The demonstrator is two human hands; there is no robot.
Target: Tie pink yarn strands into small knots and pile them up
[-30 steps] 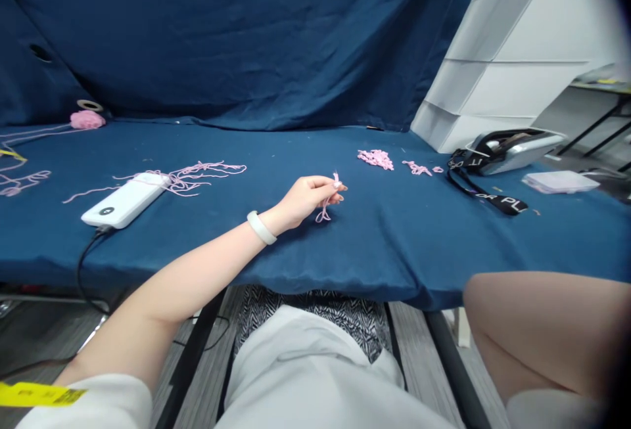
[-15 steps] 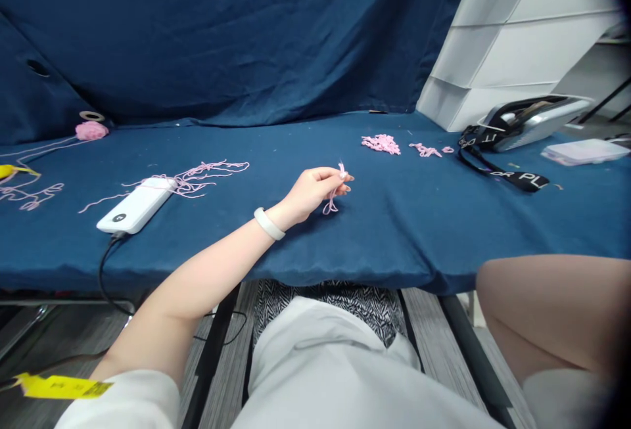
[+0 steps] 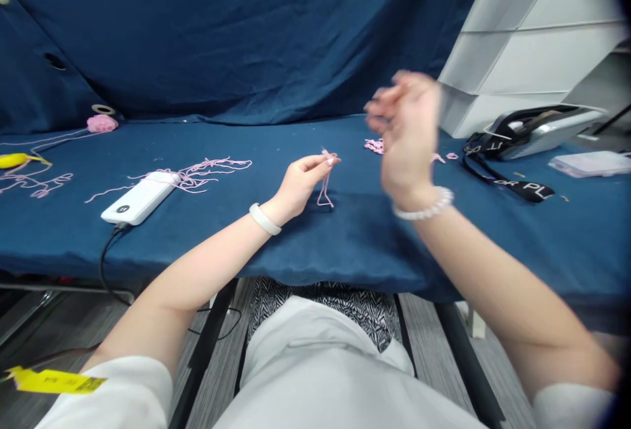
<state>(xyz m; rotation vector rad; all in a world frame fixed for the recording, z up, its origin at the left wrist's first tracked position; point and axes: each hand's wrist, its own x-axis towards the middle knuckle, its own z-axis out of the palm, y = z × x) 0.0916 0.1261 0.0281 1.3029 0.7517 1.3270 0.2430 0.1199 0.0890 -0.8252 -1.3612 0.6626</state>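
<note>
My left hand (image 3: 300,182) pinches a short length of pink yarn (image 3: 324,194) between thumb and fingers, over the blue cloth. A loop of the yarn hangs below the fingertips. My right hand (image 3: 409,133) is raised to the right of it, smeared by motion, its fingers bent; whether they hold anything does not show. Behind that hand lies a pile of small pink yarn pieces (image 3: 373,146), partly covered by it. More cut pink strands (image 3: 217,169) lie to the left, running over a white power bank (image 3: 142,198).
A pink yarn ball (image 3: 102,123) and a tape roll (image 3: 103,110) sit at the back left, near a yellow tool (image 3: 14,160). On the right are a black lanyard (image 3: 522,187), a grey-and-black device (image 3: 542,130) and a flat pale box (image 3: 591,163). A cable (image 3: 103,258) hangs off the front edge.
My right hand has come up into view from the right, where only the arm showed before. The left hand keeps its pinch on the yarn, with the loop now hanging more openly.
</note>
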